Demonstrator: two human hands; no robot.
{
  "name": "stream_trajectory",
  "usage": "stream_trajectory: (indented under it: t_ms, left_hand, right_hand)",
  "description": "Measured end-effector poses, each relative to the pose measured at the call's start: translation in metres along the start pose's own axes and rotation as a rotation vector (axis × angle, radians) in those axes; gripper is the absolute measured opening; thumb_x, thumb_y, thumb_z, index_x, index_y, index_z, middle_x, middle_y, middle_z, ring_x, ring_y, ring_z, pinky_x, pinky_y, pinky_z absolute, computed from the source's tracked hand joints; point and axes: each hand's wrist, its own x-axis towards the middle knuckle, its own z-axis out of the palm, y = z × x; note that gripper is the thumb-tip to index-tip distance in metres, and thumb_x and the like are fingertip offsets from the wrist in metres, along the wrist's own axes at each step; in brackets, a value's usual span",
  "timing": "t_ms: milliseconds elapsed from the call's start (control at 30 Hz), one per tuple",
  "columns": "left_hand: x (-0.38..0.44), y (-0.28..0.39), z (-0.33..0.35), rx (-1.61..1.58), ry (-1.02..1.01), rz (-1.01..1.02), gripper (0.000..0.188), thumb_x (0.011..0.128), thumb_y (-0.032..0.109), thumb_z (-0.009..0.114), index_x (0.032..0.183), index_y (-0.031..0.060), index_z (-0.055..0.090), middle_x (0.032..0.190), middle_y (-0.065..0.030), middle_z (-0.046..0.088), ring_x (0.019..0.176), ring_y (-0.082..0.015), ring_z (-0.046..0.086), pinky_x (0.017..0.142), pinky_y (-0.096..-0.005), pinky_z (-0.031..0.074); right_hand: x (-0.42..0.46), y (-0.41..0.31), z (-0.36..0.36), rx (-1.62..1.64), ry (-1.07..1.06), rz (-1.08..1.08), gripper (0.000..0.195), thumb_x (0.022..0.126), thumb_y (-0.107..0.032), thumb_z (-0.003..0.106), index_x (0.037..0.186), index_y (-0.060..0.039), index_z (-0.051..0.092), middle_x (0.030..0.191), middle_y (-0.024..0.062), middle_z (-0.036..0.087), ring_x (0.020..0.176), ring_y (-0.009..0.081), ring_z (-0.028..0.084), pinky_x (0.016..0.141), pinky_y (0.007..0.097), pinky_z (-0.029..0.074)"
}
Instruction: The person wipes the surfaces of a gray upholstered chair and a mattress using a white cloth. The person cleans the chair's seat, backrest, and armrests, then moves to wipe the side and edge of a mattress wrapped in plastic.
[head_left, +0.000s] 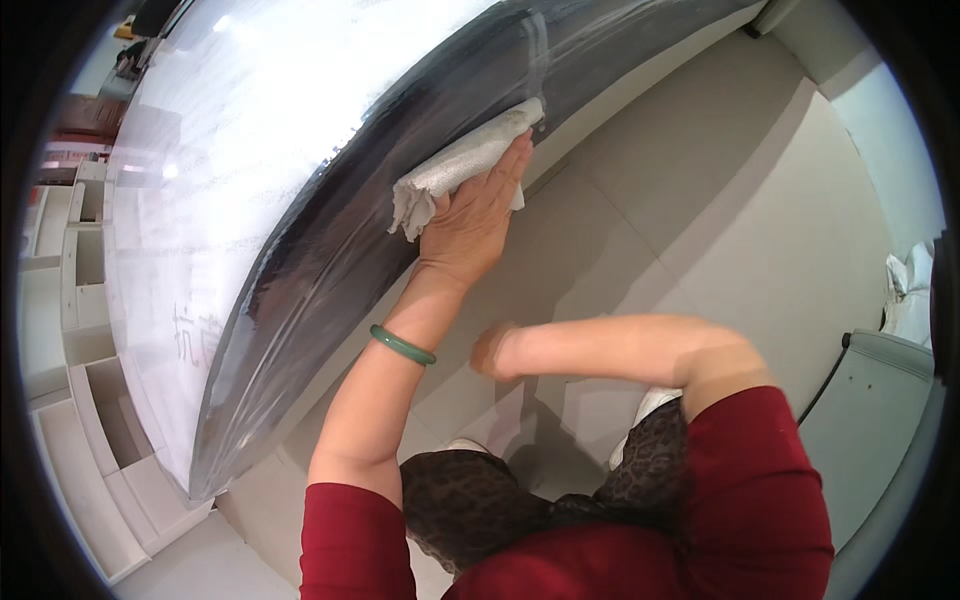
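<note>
My left hand, with a green bangle on its wrist, presses a folded white cloth flat against the dark glossy front of a large counter. The cloth's ragged end hangs out near my thumb. Just beyond the cloth, pale wet-looking streaks run down the dark surface. Above the dark band, a bright shiny surface reflects light and bears some writing. My right hand hovers over the floor in front of my body, apart from the counter; it is blurred and its fingers are mostly hidden.
Pale floor tiles extend along the counter's foot. White drawers or compartments stand beyond its left end. To the right are a grey-green panel-like piece, a crumpled white bag and a pale wall.
</note>
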Motion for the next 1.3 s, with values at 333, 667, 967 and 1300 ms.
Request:
stream_trajectory:
  t_ms: [333, 667, 967, 1300]
  left_hand:
    - [-0.012, -0.022, -0.026, -0.770, 0.079, 0.099, 0.040, 0.081, 0.017, 0.062, 0.121, 0.0140, 0.060, 0.143, -0.0035, 0.045, 0.124, -0.0201, 0.047, 0.111, -0.0505, 0.016]
    - [-0.030, -0.045, -0.035, -0.897, 0.545, -0.041, 0.025, 0.071, -0.012, 0.059, 0.091, 0.0040, 0.059, 0.108, -0.0138, 0.055, 0.105, -0.0345, 0.057, 0.094, -0.0436, 0.047]
    - [-0.030, -0.040, -0.056, -0.864, 0.638, -0.191, 0.027, 0.073, -0.011, 0.060, 0.095, 0.0040, 0.060, 0.110, -0.0151, 0.055, 0.107, -0.0353, 0.057, 0.094, -0.0446, 0.047]
    - [-0.027, -0.035, -0.070, -0.884, 0.636, -0.208, 0.026, 0.071, -0.013, 0.059, 0.090, 0.0035, 0.062, 0.109, -0.0150, 0.056, 0.106, -0.0341, 0.057, 0.094, -0.0456, 0.049]
  right_hand:
    - [-0.139, 0.034, -0.029, 0.758, 1.580, 0.092, 0.029, 0.084, 0.000, 0.055, 0.111, -0.0071, 0.063, 0.100, 0.0109, 0.063, 0.094, 0.0313, 0.060, 0.081, 0.0379, 0.049]
    - [-0.087, 0.035, -0.068, 0.306, 1.875, 0.073, 0.065, 0.080, 0.001, 0.060, 0.141, -0.0066, 0.041, 0.124, 0.0161, 0.039, 0.109, 0.0337, 0.047, 0.091, 0.0400, 0.046]
    - [-0.095, 0.062, -0.086, 0.086, 1.925, 0.383, 0.082, 0.071, -0.004, 0.070, 0.143, -0.0043, 0.033, 0.127, 0.0201, 0.032, 0.116, 0.0380, 0.041, 0.094, 0.0414, 0.045]
    - [-0.132, 0.156, -0.107, 0.021, 2.209, 0.479, 0.078, 0.085, -0.009, 0.061, 0.149, -0.0017, 0.017, 0.145, 0.0360, 0.016, 0.132, 0.0529, 0.024, 0.111, 0.0497, 0.024]
